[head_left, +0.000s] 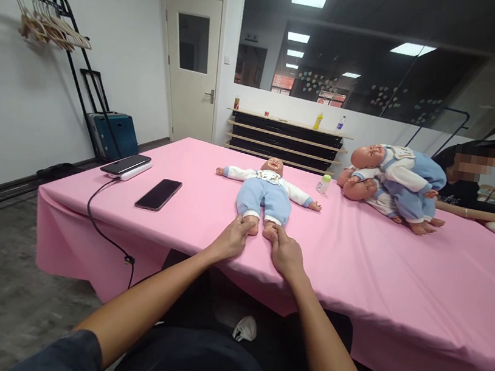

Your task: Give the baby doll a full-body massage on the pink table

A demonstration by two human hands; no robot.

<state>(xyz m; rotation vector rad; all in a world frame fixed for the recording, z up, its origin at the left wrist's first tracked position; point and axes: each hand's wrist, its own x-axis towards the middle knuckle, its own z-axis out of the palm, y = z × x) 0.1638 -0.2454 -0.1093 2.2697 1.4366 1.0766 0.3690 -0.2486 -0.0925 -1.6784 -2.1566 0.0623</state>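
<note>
A baby doll (266, 195) in a white top and light blue trousers lies on its back on the pink-covered table, head pointing away from me and arms spread wide. My left hand (231, 238) is closed around the doll's foot on the left, thumb on top. The other foot is gripped by my right hand (287, 251) in the same way. Both legs lie straight and slightly apart, toward the near edge. Beyond the doll's arm on the right stands a small bottle (323, 184) with a green cap.
A phone (158, 194) lies at left, near another phone (126, 164) on a white block with a cable hanging over the edge. Several dolls (396, 179) are piled at right, beside a seated person (470, 174). The pink tablecloth (382, 272) drapes over the near edge.
</note>
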